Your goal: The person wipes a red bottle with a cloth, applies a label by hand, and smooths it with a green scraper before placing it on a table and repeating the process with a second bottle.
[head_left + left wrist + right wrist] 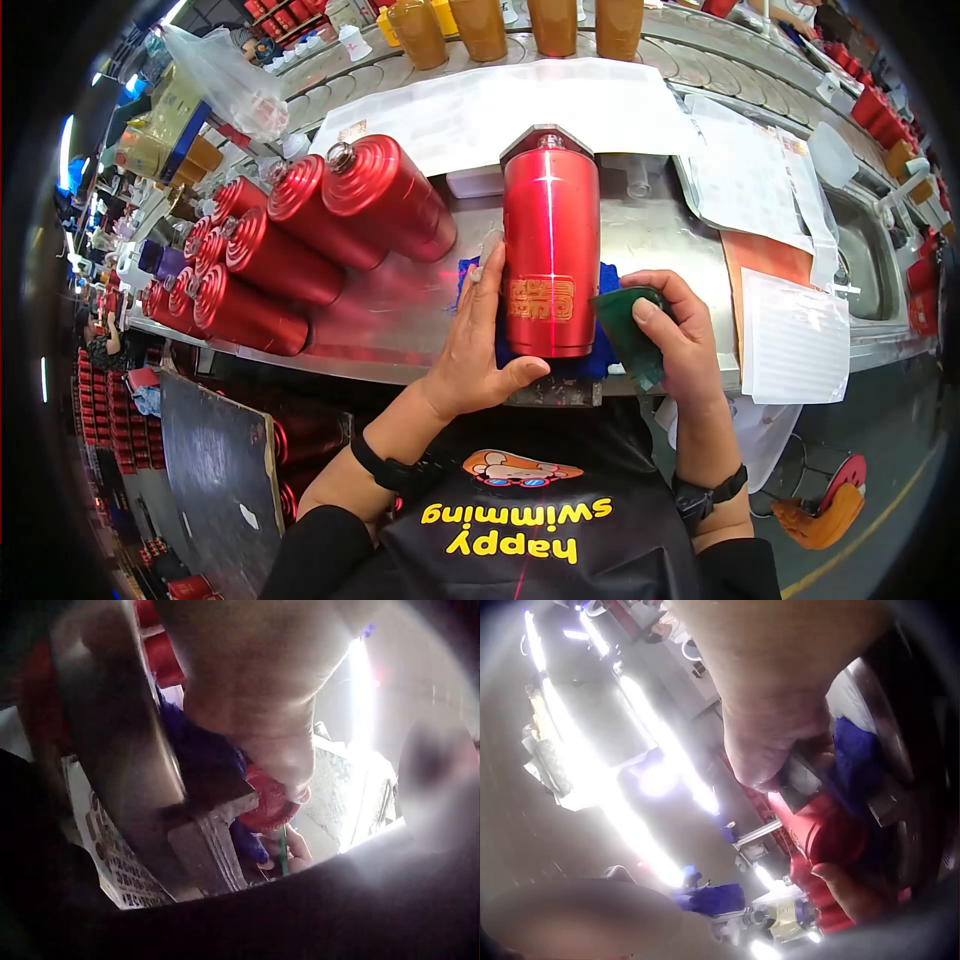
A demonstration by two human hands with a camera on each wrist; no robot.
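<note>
A shiny red cylindrical canister (552, 215) with a gold emblem (541, 300) near its lower end lies on a blue cloth (604, 345), its base towards me. Along its left side rests my left hand (465, 350), fingers straight and thumb stretched out by the base. My right hand (685, 345) pinches a dark green, see-through scraper (630, 335) between thumb and fingers, just right of the emblem. In the left wrist view, the canister's red end (266, 804) shows below the left hand, and the green scraper (283, 851) appears edge-on.
Several more red canisters (385, 200) stand grouped at the left of the metal table (400, 345). White paper sheets (430, 120) lie behind the canister, and stacked sheets (795, 335) at the right. Farther right is a sink (865, 250). Brown containers (555, 25) line the back.
</note>
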